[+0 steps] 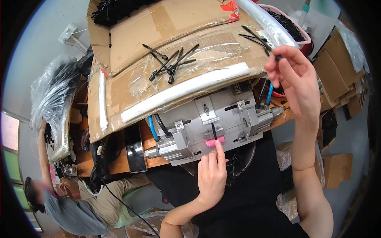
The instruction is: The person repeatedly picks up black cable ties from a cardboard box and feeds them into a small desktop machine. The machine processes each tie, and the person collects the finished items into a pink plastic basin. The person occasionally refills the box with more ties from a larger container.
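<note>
A grey metal fixture [210,125] with blue and black air hoses sits at the bench edge under a cardboard sheet. My left hand [212,174] reaches up to it, index fingertip pressing a pink part [215,141] at its front. A short black cable tie [214,130] stands upright just above the pink part. My right hand [293,81] is raised at the right, thumb and forefinger pinching the end of a small black tie [278,58]. Several loose black cable ties [172,61] lie on the cardboard sheet [158,27].
A pink basin [305,37] filled with black ties stands at the back right. Clear plastic bags [53,99] bulge at the left. Cardboard boxes [337,75] stack at the right. Another person [63,206] sits at the lower left.
</note>
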A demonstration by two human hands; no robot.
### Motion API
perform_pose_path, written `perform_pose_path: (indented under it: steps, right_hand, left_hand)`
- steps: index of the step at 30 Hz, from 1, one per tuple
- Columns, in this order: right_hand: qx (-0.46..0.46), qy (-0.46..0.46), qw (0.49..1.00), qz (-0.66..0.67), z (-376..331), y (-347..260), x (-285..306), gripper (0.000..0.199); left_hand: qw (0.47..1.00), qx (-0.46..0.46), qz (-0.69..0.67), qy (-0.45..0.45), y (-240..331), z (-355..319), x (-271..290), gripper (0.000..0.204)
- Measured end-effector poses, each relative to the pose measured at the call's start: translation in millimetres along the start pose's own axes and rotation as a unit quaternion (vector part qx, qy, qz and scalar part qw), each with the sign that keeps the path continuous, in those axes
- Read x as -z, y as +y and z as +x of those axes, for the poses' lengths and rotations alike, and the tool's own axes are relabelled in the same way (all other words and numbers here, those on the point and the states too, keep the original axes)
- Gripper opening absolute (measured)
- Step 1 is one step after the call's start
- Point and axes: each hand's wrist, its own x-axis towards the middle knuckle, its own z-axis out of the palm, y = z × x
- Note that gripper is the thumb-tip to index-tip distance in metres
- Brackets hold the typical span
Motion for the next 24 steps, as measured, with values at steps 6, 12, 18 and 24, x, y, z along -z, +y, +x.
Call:
perform_pose_path:
  steps: [6, 12, 18, 24]
  right_hand:
    - [0.061, 0.084, 0.983, -0.153, -47.9, 3.8, -30.2, 0.021]
    - [0.095, -0.095, 0.912, -0.387, -130.3, 58.5, -54.9, 0.064]
    - [0.051, -0.15, 0.906, -0.393, -152.8, 93.3, -68.0, 0.066]
    - [0.017, -0.179, 0.882, -0.436, -140.8, 83.0, -73.3, 0.063]
  left_hand:
    - [1.0, 0.008, 0.009, -0.015, -1.5, 1.3, -0.7, 0.068]
    - [0.999, -0.004, -0.05, 0.005, -33.3, 44.6, 53.9, 0.049]
    - [0.989, 0.04, -0.054, 0.13, -116.1, 157.4, 74.0, 0.027]
    - [0.988, 0.022, -0.12, 0.097, -127.1, 161.7, 81.6, 0.021]
